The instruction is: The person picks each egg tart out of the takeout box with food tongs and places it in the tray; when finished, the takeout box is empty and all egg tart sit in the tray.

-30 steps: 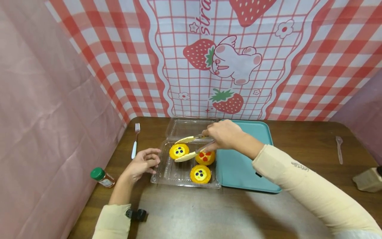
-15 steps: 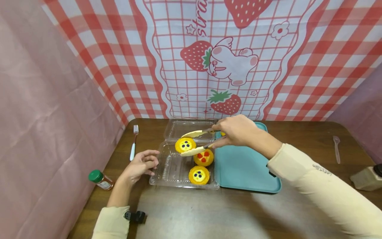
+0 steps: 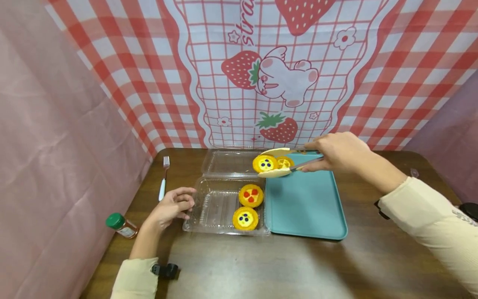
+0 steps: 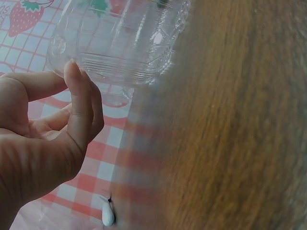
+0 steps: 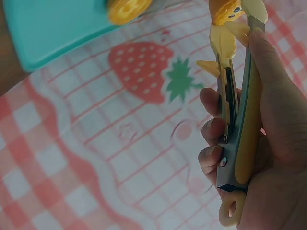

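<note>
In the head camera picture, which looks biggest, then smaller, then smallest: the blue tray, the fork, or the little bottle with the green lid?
1. Tray, biggest by far.
2. Fork, long but thin.
3. Bottle, smallest, though it is close to the fork in length.

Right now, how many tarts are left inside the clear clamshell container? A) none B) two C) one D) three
B: the clear container holds a red-topped tart and a blue-dotted tart; a third tart is gripped in the tongs held by the right hand over the teal tray.
</note>
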`<state>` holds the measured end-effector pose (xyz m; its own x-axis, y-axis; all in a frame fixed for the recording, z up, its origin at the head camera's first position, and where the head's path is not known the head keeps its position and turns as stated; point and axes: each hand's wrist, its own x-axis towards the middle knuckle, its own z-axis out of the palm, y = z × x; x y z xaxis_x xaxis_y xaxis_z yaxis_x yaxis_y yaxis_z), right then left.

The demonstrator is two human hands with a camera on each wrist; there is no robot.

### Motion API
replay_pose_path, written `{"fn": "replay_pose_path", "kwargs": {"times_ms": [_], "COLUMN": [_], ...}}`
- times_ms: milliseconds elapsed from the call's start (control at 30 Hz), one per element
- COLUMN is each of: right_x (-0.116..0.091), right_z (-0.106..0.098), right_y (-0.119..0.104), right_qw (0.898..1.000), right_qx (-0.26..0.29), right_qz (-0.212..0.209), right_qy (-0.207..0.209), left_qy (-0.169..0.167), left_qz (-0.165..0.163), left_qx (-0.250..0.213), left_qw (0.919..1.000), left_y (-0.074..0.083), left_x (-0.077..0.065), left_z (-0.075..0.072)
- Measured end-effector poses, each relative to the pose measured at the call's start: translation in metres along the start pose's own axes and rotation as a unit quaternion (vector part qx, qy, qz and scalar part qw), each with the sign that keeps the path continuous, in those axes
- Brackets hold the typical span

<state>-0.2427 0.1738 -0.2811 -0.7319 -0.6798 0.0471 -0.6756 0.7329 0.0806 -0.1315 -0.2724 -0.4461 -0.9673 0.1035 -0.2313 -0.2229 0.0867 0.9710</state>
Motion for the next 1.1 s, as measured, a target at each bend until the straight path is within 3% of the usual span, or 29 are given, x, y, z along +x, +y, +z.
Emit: {"fn": "replay_pose_path", "kwargs": {"times_ms": [300, 600, 1100], "right_x": [-0.031, -0.052, -0.060], "right_z": [-0.007, -0.006, 0.030], "right_y": [0.036, 0.066, 0.105], "right_qw": [0.999, 0.996, 0.987], "right_qx": [-0.018, -0.016, 0.043], "right_qz": [0.045, 0.088, 0.145], "right_qy": [0.010, -0.009, -0.044], "left_qy": [-0.001, -0.001, 0.002], "left_qz": [0.000, 0.000, 0.001], "left_qx": [0.008, 0.006, 0.005], "left_qw": [1.0000, 1.0000, 1.0000], "left_y": [-0.002, -0.001, -0.001], "left_x": [-0.002, 0.000, 0.000], "left_z": [-0.002, -0.002, 0.000]}}
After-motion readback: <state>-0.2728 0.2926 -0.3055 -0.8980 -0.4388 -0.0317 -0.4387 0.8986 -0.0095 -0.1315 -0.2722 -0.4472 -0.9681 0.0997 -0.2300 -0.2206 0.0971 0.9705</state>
